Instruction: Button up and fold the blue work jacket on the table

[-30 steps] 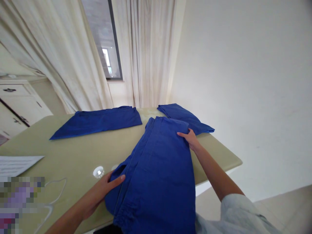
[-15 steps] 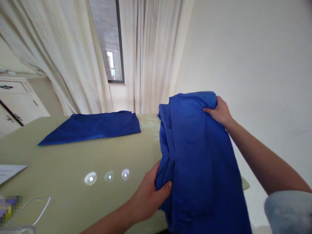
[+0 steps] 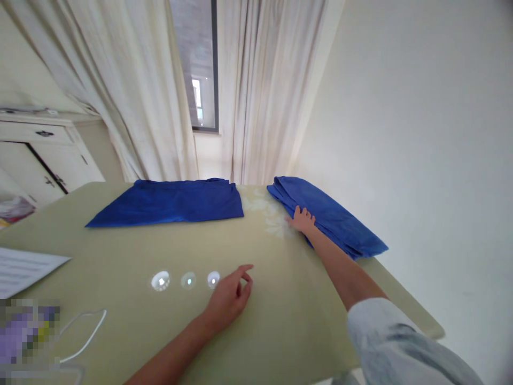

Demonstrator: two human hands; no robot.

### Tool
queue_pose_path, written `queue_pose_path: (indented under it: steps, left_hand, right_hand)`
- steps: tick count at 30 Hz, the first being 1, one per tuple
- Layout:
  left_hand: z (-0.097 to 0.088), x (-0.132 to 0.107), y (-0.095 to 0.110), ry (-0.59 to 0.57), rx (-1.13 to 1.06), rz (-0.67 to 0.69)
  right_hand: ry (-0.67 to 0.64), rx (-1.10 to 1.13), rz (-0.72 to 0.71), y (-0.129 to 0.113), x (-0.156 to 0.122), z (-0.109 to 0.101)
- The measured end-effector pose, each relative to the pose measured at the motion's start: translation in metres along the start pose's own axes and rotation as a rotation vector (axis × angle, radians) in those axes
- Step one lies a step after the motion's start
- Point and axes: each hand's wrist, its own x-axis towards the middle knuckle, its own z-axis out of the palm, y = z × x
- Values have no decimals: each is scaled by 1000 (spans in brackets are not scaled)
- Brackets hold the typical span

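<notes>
- Right hand (image 3: pixel 302 220): open and flat on the table, fingers spread, gripping nothing. We place it at the edge of a thick folded blue garment (image 3: pixel 336 219); whether the two touch, we cannot tell.
- Right sleeve (image 3: pixel 385 337): pale grey, loose, pushed back from the forearm.
- Left hand (image 3: pixel 227 299): loosely curled, fingertips drawn together, empty, resting over the table's middle and apart from all the cloth.
- Table (image 3: pixel 288 326): pale olive top, bearing everything listed below.
- Flat blue garment (image 3: pixel 168 202): folded into a long, smooth band at the far edge, well left of the other.
- State of the work: we count two blue garments, both folded and out of the hands. No loose blue cloth shows in view — none is left in hand.
- Sheet of paper (image 3: pixel 24 270): lying at the table's left edge.
- White cord (image 3: pixel 84 334): a thin loop near the paper.
- Curtains (image 3: pixel 132 91): cream, hanging beyond the table, either side of a window (image 3: pixel 198 69).
</notes>
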Motion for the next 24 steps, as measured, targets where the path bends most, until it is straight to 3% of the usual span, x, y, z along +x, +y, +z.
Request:
queue_pose_path:
  steps: [3, 5, 7, 9, 12, 15, 17, 20, 24]
  left_hand:
    - [-29, 8, -10, 213, 27, -18]
    - [-30, 16, -9, 187, 55, 42]
    - [-27, 20, -9, 127, 84, 83]
    - [-30, 22, -12, 141, 62, 74]
    - [-44, 25, -17, 282, -17, 2]
    - [-60, 29, -17, 409, -137, -37]
    - [-70, 31, -13, 481, -247, -27]
    - [-97, 31, -7, 606, -351, -12]
    - [-166, 35, -14, 640, -221, -38]
  right_hand:
    - [-43, 90, -189, -49, 4, 35]
    - [-146, 163, -245, -97, 5, 65]
    - [-201, 205, -180, -141, 2, 97]
    - [-217, 220, -120, -173, -4, 122]
    - [-231, 234, -116, -192, -13, 138]
    - [-301, 270, -215, -184, -26, 130]
    - [-367, 292, -295, -163, -37, 112]
    - [-435, 279, -357, -109, -54, 63]
    - [-401, 128, -273, -17, -64, -19]
